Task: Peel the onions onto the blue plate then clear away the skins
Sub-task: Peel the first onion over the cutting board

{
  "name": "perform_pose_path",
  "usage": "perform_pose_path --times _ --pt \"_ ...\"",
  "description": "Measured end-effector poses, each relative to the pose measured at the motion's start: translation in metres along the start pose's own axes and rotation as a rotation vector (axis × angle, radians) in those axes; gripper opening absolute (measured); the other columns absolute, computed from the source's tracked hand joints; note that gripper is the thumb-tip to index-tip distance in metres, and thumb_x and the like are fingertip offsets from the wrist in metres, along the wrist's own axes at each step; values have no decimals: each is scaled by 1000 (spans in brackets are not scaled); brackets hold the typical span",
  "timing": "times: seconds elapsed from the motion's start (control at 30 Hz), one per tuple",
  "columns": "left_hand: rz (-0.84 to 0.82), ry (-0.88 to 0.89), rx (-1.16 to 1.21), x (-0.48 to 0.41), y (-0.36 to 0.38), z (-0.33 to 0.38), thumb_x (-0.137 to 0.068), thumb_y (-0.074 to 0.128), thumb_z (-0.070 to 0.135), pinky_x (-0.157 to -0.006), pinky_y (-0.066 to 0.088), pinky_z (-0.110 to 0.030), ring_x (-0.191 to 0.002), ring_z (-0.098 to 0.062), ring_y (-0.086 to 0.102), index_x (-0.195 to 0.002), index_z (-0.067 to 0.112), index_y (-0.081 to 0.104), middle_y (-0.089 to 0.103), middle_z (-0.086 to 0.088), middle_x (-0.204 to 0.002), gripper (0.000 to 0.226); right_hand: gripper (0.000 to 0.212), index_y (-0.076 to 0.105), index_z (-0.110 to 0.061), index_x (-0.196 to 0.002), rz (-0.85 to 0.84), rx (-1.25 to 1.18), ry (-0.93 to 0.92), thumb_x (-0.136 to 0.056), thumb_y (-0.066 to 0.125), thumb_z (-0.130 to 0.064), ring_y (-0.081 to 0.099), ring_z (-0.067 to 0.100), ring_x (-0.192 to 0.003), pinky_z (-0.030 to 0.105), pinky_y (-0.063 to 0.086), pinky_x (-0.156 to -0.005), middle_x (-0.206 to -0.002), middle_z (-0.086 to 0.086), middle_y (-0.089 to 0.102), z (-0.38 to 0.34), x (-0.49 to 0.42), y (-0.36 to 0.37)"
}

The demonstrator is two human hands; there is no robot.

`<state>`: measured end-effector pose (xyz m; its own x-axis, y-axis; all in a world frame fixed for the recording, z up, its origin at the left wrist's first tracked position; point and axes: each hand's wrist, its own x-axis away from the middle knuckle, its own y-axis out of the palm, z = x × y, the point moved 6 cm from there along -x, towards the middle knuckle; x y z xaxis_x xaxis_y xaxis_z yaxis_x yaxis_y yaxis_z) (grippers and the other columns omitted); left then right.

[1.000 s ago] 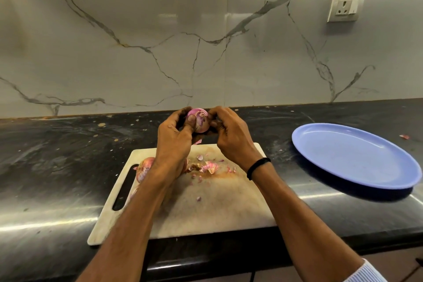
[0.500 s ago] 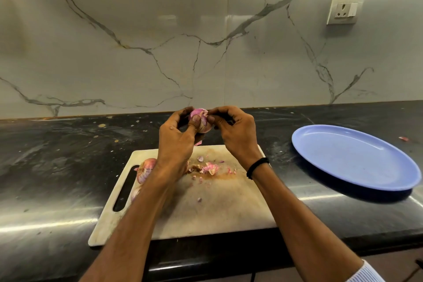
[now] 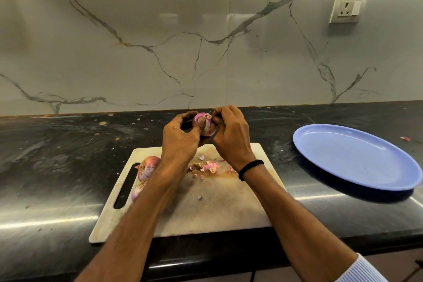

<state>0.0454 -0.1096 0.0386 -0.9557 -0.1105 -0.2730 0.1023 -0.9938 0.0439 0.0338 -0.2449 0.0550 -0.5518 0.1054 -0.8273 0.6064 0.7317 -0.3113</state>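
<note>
Over the last second the right hand [image 3: 231, 137] had shifted from the onion's [image 3: 207, 126] side to its top and was pinching there. The left hand [image 3: 180, 142] gripped the onion from the other side, so it sat between both hands. Judged early stage: the blue plate [image 3: 357, 158], well right of the right hand, carried no peeled onion. Unpeeled onions [image 3: 148, 167] waited beside the left wrist, and the skins [image 3: 209, 166] below the hands were uncleared.

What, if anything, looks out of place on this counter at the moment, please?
A stray scrap of onion skin lies on the counter right of the blue plate, apart from the skins heaped on the cutting board. Pale specks also dot the counter's back edge. Nothing looks damaged.
</note>
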Motion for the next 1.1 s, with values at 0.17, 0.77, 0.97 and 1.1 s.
perform_pose_path --times 0.17,0.77,0.97,1.1 --pt "7 -135 150 0 3 -8 -93 65 16 -81 62 -43 -100 -24 71 -117 12 66 70 -10 -112 25 44 59 0 -89 -47 -4 0 -82 34 -36 43 19 -83 14 31 -70 -89 13 54 -5 0 3" --pt "16 -140 233 3 -7 7 -94 62 13 -80 62 -42 -98 -24 70 -105 18 67 70 -4 -105 13 28 64 -5 -120 -64 -69 -69 -93 58 0 57 17 -105 9 46 -92 -116 14 58 1 -3 -4" --pt "20 -110 244 2 -11 9 -95 61 18 -71 62 -32 -96 -23 71 -119 9 66 71 -7 -108 26 21 70 -9 -113 -113 -107 -108 -93 63 -4 60 15 -100 17 51 -91 -109 8 63 0 -6 -3" --pt "-25 -150 306 1 -11 10 -97 58 22 -68 61 -29 -93 -23 73 -111 13 68 72 -10 -107 19 26 68 -11 -115 -195 -180 -89 -89 70 -8 63 18 -101 30 56 -91 -111 5 61 -2 -4 -1"
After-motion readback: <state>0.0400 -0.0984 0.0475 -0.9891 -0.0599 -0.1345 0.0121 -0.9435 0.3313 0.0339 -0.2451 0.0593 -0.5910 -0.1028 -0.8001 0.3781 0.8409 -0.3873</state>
